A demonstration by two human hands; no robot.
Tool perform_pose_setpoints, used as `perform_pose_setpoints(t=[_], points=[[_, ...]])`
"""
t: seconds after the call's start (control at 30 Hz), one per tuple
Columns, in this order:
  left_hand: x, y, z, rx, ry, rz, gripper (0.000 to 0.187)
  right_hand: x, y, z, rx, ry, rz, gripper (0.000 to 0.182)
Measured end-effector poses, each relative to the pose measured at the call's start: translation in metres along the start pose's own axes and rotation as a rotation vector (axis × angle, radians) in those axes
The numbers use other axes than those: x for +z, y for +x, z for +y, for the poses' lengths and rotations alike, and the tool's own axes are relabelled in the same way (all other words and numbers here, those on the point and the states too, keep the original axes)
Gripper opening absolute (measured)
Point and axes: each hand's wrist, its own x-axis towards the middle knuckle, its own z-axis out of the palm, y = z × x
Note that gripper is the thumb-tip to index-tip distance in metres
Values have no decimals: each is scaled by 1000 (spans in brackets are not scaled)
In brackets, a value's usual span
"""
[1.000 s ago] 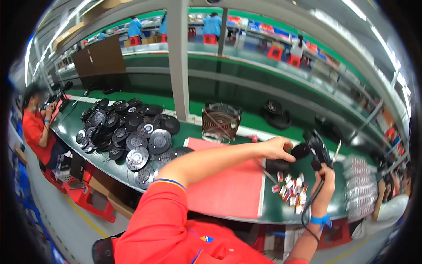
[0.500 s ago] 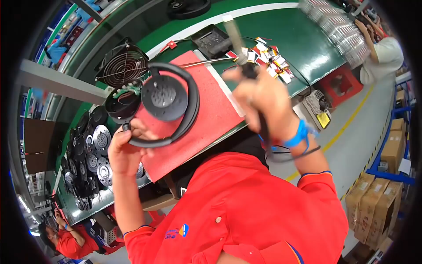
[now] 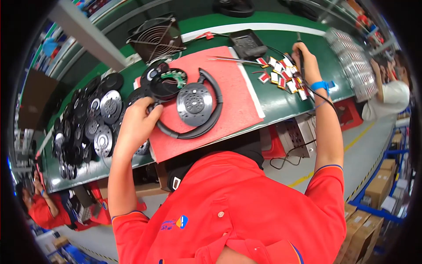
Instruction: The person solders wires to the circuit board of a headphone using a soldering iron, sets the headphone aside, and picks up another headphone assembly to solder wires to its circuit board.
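Black headphones [image 3: 194, 104] lie on a red mat [image 3: 235, 101], one ear cup open with a green circuit board [image 3: 176, 79] showing. My left hand [image 3: 140, 121] grips the headband's left end beside that cup. At the right of the bench my right hand [image 3: 306, 64] is closed around a dark, pen-like tool with a cable [image 3: 327, 99], its tip pointing away from me. Silver tweezers [image 3: 233, 59] rest across the mat's back edge. Small battery packs [image 3: 283, 75] with red wires are heaped left of my right hand.
Behind the mat stand a fan [image 3: 157, 40] and a black tray [image 3: 247, 44]. Round speaker parts [image 3: 94, 121] are piled at the left. Stacked clear trays [image 3: 351, 64] stand at the right, near a person in white [image 3: 387, 101]. Another person [image 3: 44, 209] is at the lower left.
The headphones have come down flat onto the mat. My right hand has moved away to the right with the tool, past the battery packs. The camera view has shifted.
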Motion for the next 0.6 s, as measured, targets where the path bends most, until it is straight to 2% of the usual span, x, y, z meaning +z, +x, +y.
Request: perform_pose_setpoints(t=[0.07,0.17,0.2,0.23,0.33,0.37,0.4,0.47,0.53,0.57,0.6], points=[[1,0,-5,40,27,4,30,1,4,7,-25,24,-4,20],[-4,1,-3,75,65,-25,25,-6,4,4,-79,-73,111,23],[-7,3,-3,82,94,-52,24,-11,8,15,-24,-20,131,21],[-8,5,-3,98,132,-45,22,-16,9,-11,-118,-46,173,20],[-6,2,8,76,291,4,20,-27,7,-63,-170,-9,199,17],[-7,3,16,169,288,154,20,-28,4,-85,-170,-1,193,17],[-6,4,25,265,283,301,21,-26,0,-111,-256,56,181,17],[-5,14,44,428,75,336,24,-10,-12,-149,-380,192,119,19],[2,21,57,533,-186,179,29,5,-24,-187,-526,336,-22,24],[9,22,63,479,-309,103,27,13,-26,-198,-624,366,-99,26],[14,22,66,421,-431,28,25,20,-30,-211,-624,397,-153,27]])
